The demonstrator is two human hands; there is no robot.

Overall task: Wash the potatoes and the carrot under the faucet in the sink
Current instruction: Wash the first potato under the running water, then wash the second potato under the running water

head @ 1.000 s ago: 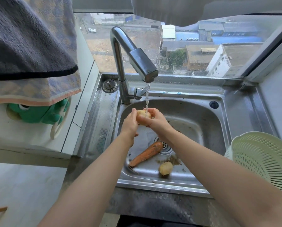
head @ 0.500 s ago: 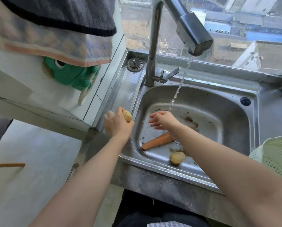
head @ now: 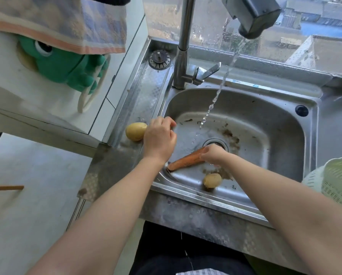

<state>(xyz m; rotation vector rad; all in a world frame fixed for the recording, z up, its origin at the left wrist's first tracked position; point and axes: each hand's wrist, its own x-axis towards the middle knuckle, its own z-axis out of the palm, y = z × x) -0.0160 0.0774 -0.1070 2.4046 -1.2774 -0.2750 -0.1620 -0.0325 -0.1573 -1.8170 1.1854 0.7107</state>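
A clean yellow potato (head: 136, 131) lies on the steel ledge left of the sink basin (head: 269, 124). Just right of it, my left hand (head: 159, 139) hovers over the basin's left rim, empty, with the fingers loosely curled. Down in the basin my right hand (head: 212, 155) closes on the thick end of the orange carrot (head: 183, 162), which lies beside the drain. A second, dirty potato (head: 212, 180) rests near the basin's front wall. Water runs from the faucet (head: 251, 14) into the basin, with neither hand under it.
A pale green colander (head: 336, 181) stands on the counter at the right edge. Specks of soil lie around the drain (head: 215, 143). A green frog-shaped holder (head: 65, 66) and hanging towels (head: 67, 22) are on the left wall. The window sill runs behind the faucet.
My left hand has set the washed potato down on the left ledge and let go. My right hand has dropped from under the stream onto the carrot.
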